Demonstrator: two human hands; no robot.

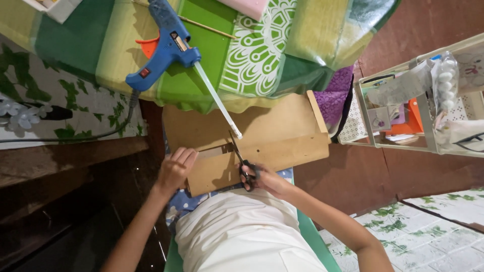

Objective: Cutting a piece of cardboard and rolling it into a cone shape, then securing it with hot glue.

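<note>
Green patterned cloth covers the tabotop edge at top; below it, dark wood floor and leaf-print matting. One tabletop (212, 60) under the cloth. One cardboard piece (252, 138), brown and flat, long axis running left to right, lying across the lap just below the tabletop edge. One left hand (175, 168), grip closed on the cardboard's lower left corner, fingers curled over the edge. One right hand (267, 180), grip closed through the handles of one pair of scissors (242, 161); blades narrowly parted, pointing up and away from the body into the cardboard's lower edge, crosswise to its long axis. Cardboard lies directly ahead of the right hand, which is nearer the cut; the left hand steadies it, well apart. One blue glue gun (164, 45) on the cloth, one clear glue stick (217, 100) projecting toward the cardboard. One wire rack (423, 95) at right, holding craft supplies, count unclear.
</note>
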